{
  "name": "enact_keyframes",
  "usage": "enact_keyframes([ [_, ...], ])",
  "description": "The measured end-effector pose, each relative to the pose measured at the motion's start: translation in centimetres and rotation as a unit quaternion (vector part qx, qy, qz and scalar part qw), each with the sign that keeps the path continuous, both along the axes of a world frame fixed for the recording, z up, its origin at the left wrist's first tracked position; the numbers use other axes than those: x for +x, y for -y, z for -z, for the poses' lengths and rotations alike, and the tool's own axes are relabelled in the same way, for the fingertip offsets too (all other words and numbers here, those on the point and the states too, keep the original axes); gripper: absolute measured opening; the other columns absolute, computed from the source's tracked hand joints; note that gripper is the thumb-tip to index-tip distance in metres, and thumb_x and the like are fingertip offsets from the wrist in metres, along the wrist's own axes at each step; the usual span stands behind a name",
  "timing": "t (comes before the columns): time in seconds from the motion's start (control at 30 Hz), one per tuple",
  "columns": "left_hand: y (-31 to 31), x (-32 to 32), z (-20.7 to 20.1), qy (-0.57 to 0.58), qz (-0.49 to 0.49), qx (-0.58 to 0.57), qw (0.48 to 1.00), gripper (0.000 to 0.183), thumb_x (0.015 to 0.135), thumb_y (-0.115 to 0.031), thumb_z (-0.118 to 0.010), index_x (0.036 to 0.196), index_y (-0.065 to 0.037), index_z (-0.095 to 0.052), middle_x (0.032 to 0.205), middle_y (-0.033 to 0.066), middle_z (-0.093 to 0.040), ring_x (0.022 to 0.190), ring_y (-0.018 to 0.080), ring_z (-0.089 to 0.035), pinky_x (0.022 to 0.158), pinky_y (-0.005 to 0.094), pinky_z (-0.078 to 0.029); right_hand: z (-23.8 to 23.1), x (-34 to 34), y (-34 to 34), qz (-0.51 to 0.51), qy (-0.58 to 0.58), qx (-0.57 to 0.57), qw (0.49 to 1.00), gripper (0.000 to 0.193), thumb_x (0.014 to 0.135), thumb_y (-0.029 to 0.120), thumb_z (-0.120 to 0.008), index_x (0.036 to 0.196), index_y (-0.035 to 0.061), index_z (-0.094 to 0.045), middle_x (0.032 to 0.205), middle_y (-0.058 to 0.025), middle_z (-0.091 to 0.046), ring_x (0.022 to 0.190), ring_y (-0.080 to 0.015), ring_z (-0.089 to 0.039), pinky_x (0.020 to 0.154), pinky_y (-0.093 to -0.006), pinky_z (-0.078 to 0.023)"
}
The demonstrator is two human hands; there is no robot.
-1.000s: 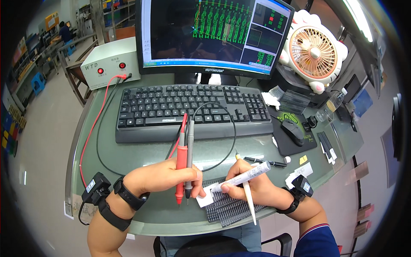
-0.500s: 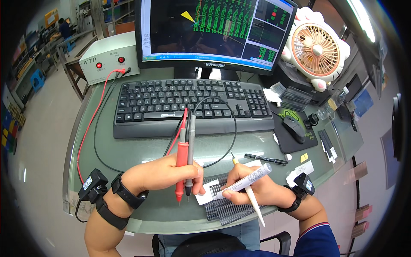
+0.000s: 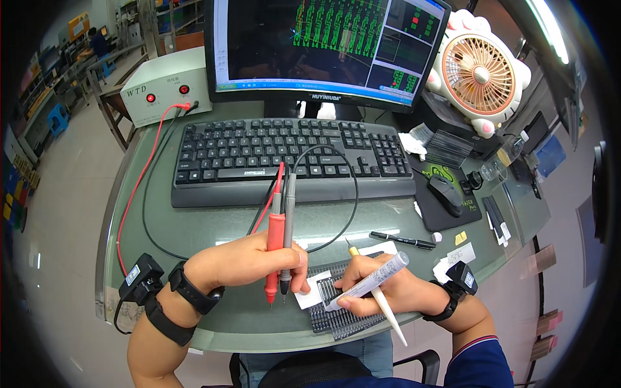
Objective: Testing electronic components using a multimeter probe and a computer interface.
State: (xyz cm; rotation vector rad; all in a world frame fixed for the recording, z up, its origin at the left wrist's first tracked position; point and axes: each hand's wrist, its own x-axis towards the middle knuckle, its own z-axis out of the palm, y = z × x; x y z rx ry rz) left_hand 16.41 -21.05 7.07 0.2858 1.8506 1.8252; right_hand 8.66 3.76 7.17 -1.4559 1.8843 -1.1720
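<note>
My left hand is closed around two test probes, a red one and a grey one with a black tip. Both point downward beside the dark circuit board panel, apart from it. My right hand grips a white marker pen, its tip low over the panel. Held in the same hand is a slim white tool with a yellow collar, its thin point facing the keyboard. A white piece of paper lies on the panel's left part, between my hands. My right fingers hide some of the panel.
Behind my hands are a keyboard and a monitor with a green board layout. Probe leads run to a white box at left. A black pen, mouse, paper scraps and a fan are at right.
My right hand has shifted slightly, and the marker pen sits a little lower and further left. The yellow wedge on the monitor is gone. My left hand with the probes stays put.
</note>
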Motion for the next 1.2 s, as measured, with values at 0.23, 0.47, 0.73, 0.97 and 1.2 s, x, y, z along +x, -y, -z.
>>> enact_keyframes([
  [0.23,0.1,0.3,-0.5,0.011,-0.008,-0.015,1.000,0.038,0.094,-0.026,-0.041,0.075,-0.001,-0.063,0.081,0.0074,-0.065,0.097,0.0221,-0.066,0.073,0.0259,-0.045,-0.8,0.0,-1.3,0.047,0.121,-0.096,0.987,0.023,0.086,0.020,-0.070,0.098,0.0029,-0.059,0.083,-0.0057,-0.062,0.065,-0.0100,-0.059,0.053,-0.0258,-0.046],
  [0.47,0.2,0.5,-0.7,-0.012,-0.039,0.014,0.999,0.040,0.094,-0.026,-0.040,0.071,-0.002,-0.063,0.076,0.0088,-0.063,0.089,0.0245,-0.067,0.078,0.0278,-0.042,-1.5,1.2,-4.0,-0.003,-0.297,-0.026,0.954,0.022,0.080,0.025,-0.071,0.096,0.0122,-0.063,0.110,-0.0044,-0.068,0.086,-0.0226,-0.066,0.071,-0.0319,-0.051],
  [0.73,0.2,0.0,-1.0,-0.067,-0.174,0.117,0.976,0.047,0.095,-0.030,-0.034,0.067,-0.001,-0.058,0.069,0.0092,-0.053,0.082,0.0304,-0.066,0.073,0.0323,-0.046,-2.4,3.5,-5.1,0.016,-0.528,0.002,0.849,0.018,0.077,0.027,-0.068,0.088,0.0175,-0.058,0.117,-0.0061,-0.066,0.086,-0.0198,-0.066,0.068,-0.0288,-0.050],
  [0.97,-0.7,-0.5,0.1,-0.225,-0.249,0.339,0.879,0.046,0.095,-0.030,-0.031,0.071,-0.002,-0.057,0.077,0.0083,-0.054,0.098,0.0300,-0.061,0.097,0.0482,-0.043,-5.8,-1.5,-3.8,0.310,-0.205,-0.174,0.912,0.011,0.087,0.006,-0.067,0.092,0.0056,-0.058,0.072,0.0006,-0.054,0.066,-0.0077,-0.046,0.058,-0.0228,-0.039],
  [1.2,-1.6,0.3,-0.7,-0.277,-0.275,0.357,0.849,0.046,0.095,-0.037,-0.034,0.072,-0.006,-0.058,0.098,0.0114,-0.057,0.117,0.0343,-0.051,0.111,0.0538,-0.025,-4.6,-1.8,-0.4,0.252,0.172,-0.182,0.935,0.012,0.094,0.016,-0.063,0.092,0.0083,-0.054,0.077,0.0069,-0.045,0.065,-0.0005,-0.037,0.054,-0.0159,-0.031],
])
